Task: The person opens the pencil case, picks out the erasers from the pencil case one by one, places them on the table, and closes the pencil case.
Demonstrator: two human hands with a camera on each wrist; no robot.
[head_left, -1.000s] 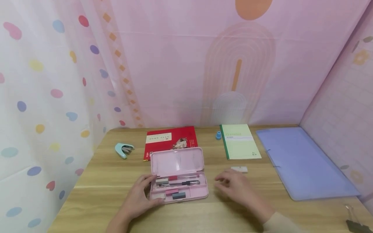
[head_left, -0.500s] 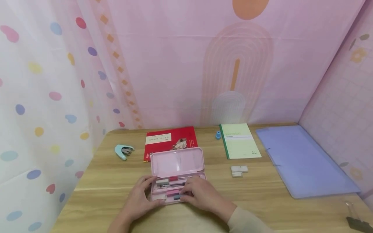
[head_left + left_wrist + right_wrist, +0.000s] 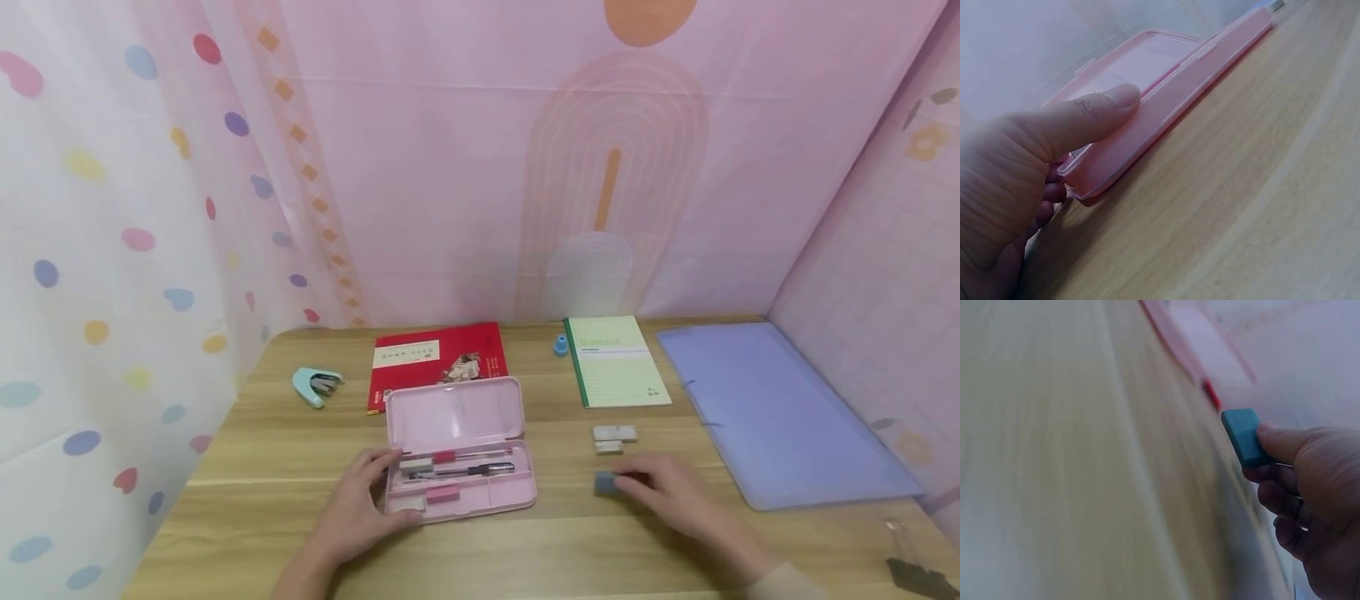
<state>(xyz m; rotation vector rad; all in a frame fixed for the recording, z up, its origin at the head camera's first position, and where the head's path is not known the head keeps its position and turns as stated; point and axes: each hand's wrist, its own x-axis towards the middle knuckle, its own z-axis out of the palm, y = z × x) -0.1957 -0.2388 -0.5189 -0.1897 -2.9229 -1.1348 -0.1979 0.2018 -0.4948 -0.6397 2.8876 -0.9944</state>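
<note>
A pink pencil case [image 3: 512, 492] lies with its lid raised in the head view. My left hand [image 3: 360, 507] grips its left end, thumb along the front wall [image 3: 1166, 107] in the left wrist view. Inside are a black pen [image 3: 491, 469], a red-capped pen [image 3: 444, 457], a pink eraser [image 3: 442, 493] and whitish blocks [image 3: 416, 466]. To the case's right, my right hand [image 3: 671, 493] pinches a blue-grey eraser [image 3: 605, 482] between thumb and fingers, just over or on the table; I cannot tell which. Behind it lie two white eraser-like blocks [image 3: 615, 432].
A red book [image 3: 420, 379] lies behind the case, with a mint stapler-like tool [image 3: 309, 386] to its left. Further right are a small blue object [image 3: 561, 346], a green notebook [image 3: 622, 367], a purple folder [image 3: 780, 417] and a black binder clip [image 3: 918, 577].
My right hand reached into the case, took the blue-grey eraser and carried it right, out over the table. A second white block now shows beside the first. My left hand stayed put.
</note>
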